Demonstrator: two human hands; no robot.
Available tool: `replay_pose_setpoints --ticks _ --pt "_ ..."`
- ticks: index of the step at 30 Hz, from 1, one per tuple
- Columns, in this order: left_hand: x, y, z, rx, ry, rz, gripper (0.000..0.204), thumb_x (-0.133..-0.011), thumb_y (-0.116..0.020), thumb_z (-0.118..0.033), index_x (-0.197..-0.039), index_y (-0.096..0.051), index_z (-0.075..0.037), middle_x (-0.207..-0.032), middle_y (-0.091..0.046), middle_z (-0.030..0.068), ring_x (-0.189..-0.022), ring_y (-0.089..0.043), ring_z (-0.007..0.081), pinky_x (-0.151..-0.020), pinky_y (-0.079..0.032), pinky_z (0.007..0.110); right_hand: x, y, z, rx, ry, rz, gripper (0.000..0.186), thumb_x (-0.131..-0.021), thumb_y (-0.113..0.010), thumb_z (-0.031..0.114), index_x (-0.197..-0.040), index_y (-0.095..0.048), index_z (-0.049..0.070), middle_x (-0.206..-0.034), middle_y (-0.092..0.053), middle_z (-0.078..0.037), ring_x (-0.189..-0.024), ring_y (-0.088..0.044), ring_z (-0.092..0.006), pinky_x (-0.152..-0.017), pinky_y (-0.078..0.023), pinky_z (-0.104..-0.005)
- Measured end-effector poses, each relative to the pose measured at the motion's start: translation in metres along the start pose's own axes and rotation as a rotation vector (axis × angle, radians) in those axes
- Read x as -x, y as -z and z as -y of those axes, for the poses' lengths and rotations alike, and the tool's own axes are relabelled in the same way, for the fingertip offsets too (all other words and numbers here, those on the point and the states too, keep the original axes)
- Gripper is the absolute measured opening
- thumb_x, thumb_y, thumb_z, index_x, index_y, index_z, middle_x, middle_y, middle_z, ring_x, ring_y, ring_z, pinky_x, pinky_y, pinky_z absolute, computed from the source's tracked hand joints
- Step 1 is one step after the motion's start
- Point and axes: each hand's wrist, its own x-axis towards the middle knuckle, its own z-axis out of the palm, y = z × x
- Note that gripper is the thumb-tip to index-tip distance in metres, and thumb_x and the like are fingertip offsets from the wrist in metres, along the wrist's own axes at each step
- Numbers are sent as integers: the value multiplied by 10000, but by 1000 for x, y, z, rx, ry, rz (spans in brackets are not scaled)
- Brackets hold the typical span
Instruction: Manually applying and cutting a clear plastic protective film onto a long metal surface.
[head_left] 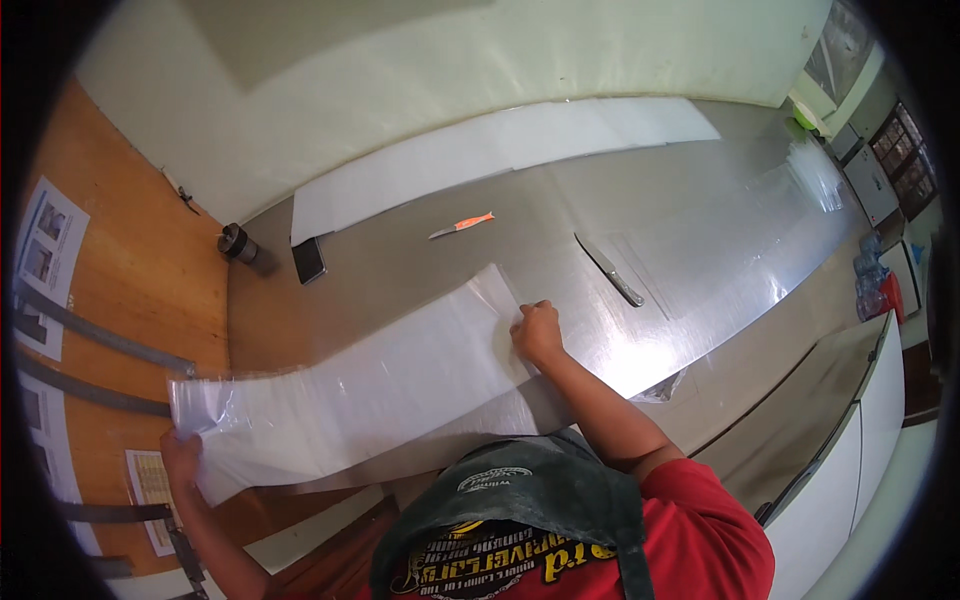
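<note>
Clear plastic sheet (370, 390) stretched flat over steel counter (700, 230): right hand (537, 331) presses its far corner w/ fingers curled, left hand (180, 455) pinches near end, lifted. Knives beyond right hand untouched.

Clear plastic sheet (370, 395) between left hand (180, 455) and right hand (537, 332) on steel counter (700, 230).

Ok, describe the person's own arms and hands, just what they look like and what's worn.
Both hands are bare: no gloves, rings or watch visible. The right hand leads back along a bare forearm to a short red sleeve ending near the elbow. The left hand also has a bare forearm; its sleeve is out of view. A dark green apron covers the chest.
</note>
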Motion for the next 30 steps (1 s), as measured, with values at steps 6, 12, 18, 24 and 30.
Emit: replay_pose_setpoints --ticks 6,12,18,24,30 --pt "4 -14 18 -94 -2 -18 254 -706 -545 -35 -923 -650 46 -718 -616 70 -638 -562 139 -589 -453 315 4 -11 10 39 8 -54 317 -749 -648 91 -1046 -647 -18 -1105 -559 -269 -1036 -546 -396 -896 -487 -423" --pt "6 -18 29 -231 97 53 325 -714 -525 -102 -986 -657 16 -765 -650 118 -698 -616 187 -646 -478 360 -4 -14 4 83 40 -113 295 -742 -642 77 -1014 -642 -38 -1079 -571 -277 -973 -585 -399 -860 -505 -419" --pt "-6 -29 58 -209 71 26 392 -705 -480 -46 -1047 -646 48 -849 -678 149 -802 -645 218 -749 -492 351 -5 -18 7 -4 1 -118 249 -753 -609 62 -978 -637 -40 -1036 -586 -282 -1001 -583 -407 -866 -501 -430" --pt "0 -38 53 -210 6 12 404 -693 -476 -26 -1052 -635 69 -882 -686 167 -819 -652 244 -761 -492 362 -10 -15 8 -14 -35 -11 252 -765 -590 52 -996 -623 -43 -1062 -570 -289 -984 -586 -416 -859 -499 -443" --pt "-7 -37 66 -168 55 58 385 -682 -507 -36 -1026 -629 89 -855 -678 167 -794 -644 249 -766 -493 362 -5 -23 11 102 115 -188 279 -765 -588 34 -1031 -615 -46 -998 -589 -288 -932 -591 -435 -855 -496 -450"
